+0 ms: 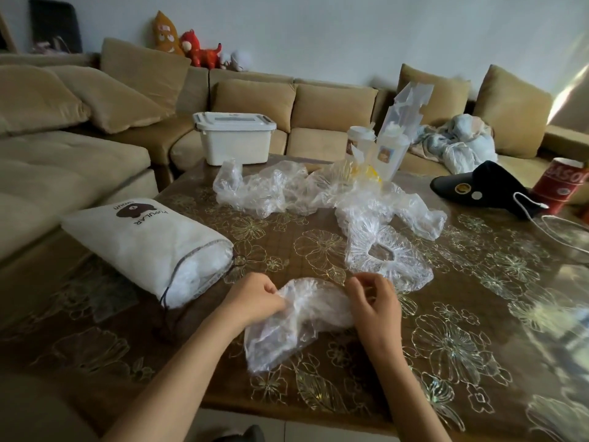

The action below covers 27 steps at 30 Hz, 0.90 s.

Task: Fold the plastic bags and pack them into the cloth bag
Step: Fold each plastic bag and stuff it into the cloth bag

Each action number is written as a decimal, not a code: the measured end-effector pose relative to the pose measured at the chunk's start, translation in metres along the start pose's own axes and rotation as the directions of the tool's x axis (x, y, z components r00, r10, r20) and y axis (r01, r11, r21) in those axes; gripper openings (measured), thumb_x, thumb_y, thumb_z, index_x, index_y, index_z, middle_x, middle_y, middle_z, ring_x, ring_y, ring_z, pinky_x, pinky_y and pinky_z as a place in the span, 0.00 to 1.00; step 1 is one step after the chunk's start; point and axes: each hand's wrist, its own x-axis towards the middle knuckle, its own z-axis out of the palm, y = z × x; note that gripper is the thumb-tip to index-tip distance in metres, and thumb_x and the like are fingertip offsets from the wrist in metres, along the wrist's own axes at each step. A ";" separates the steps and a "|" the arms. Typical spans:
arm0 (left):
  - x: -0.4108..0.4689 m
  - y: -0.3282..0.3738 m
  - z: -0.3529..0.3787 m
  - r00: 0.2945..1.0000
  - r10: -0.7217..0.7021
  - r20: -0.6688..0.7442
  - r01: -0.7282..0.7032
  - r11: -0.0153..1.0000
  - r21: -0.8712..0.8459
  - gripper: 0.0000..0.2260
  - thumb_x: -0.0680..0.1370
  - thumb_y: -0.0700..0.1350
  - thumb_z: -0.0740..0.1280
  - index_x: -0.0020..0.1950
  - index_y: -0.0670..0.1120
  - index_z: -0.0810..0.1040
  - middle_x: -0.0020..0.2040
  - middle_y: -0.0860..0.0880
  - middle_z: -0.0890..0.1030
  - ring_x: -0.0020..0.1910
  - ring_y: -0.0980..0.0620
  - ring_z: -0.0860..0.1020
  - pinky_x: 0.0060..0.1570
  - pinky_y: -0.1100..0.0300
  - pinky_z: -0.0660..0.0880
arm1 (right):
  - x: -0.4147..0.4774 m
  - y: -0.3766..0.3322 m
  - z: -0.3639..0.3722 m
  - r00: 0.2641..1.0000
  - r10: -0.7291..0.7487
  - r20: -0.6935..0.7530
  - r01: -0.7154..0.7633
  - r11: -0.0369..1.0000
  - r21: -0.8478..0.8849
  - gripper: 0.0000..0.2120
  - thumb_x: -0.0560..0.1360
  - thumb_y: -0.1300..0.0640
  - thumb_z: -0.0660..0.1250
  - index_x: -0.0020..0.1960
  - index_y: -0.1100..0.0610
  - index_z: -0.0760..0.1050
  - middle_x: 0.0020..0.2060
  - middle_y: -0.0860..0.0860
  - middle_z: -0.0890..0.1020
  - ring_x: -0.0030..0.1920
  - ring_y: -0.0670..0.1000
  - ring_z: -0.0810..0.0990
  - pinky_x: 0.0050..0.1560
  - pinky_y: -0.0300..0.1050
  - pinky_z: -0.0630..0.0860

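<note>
A crumpled clear plastic bag (296, 320) lies on the table near its front edge. My left hand (255, 298) grips its left upper edge and my right hand (376, 298) pinches its right upper edge. To the left lies a white cloth drawstring bag (140, 237) with a bear print, its mouth open toward my hands and white plastic showing inside. Another clear plastic bag with a round gathered opening (389, 253) rests just beyond my right hand. More loose clear bags (287, 189) are heaped at the far middle of the table.
A brown floral table (478, 314) carries a white lidded box (236, 138), cups in a clear carrier (382, 145), a black cap (484, 186), a red can (561, 183) and a white cable (554, 228). A tan sofa (79, 129) wraps the far and left sides.
</note>
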 end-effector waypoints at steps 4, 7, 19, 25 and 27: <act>-0.014 -0.009 -0.020 0.988 -0.105 0.112 0.152 0.756 -0.637 0.10 0.72 0.38 0.70 0.52 0.39 0.79 0.52 0.43 0.81 0.51 0.48 0.79 0.50 0.55 0.76 | -0.002 -0.008 -0.006 0.987 0.140 -0.074 -0.126 0.978 0.165 0.02 0.77 0.60 0.65 0.49 0.56 0.74 0.43 0.49 0.79 0.45 0.51 0.78 0.41 0.34 0.71; -0.025 -0.011 -0.031 0.984 -0.070 0.163 0.177 0.386 -0.906 0.08 0.73 0.35 0.67 0.52 0.38 0.79 0.47 0.43 0.83 0.46 0.49 0.81 0.37 0.59 0.79 | -0.016 -0.029 -0.004 0.933 0.332 0.140 -0.353 0.765 0.538 0.13 0.75 0.51 0.66 0.53 0.61 0.75 0.44 0.54 0.81 0.45 0.54 0.79 0.45 0.44 0.76; -0.063 -0.025 -0.054 0.982 0.030 0.186 0.160 0.388 -0.908 0.14 0.73 0.38 0.67 0.58 0.39 0.79 0.55 0.40 0.82 0.55 0.44 0.80 0.56 0.52 0.75 | -0.068 -0.112 0.042 0.837 0.132 0.531 -0.523 0.475 0.707 0.18 0.74 0.48 0.69 0.52 0.64 0.77 0.52 0.61 0.82 0.51 0.60 0.81 0.54 0.52 0.76; -0.070 -0.047 -0.067 0.876 0.250 0.413 0.257 0.484 -0.837 0.17 0.74 0.42 0.67 0.61 0.38 0.78 0.59 0.37 0.79 0.61 0.40 0.76 0.63 0.46 0.71 | -0.090 -0.105 0.052 0.844 0.387 0.370 -0.536 0.584 0.610 0.05 0.72 0.60 0.70 0.40 0.60 0.76 0.38 0.60 0.76 0.40 0.56 0.75 0.44 0.50 0.74; -0.068 -0.054 -0.068 0.872 0.233 0.430 0.229 0.581 -0.781 0.23 0.71 0.51 0.70 0.62 0.41 0.77 0.58 0.39 0.80 0.60 0.41 0.77 0.63 0.44 0.71 | -0.097 -0.104 0.046 0.832 0.374 0.410 -0.552 0.636 0.540 0.07 0.73 0.61 0.69 0.41 0.65 0.76 0.38 0.62 0.77 0.40 0.59 0.77 0.45 0.52 0.76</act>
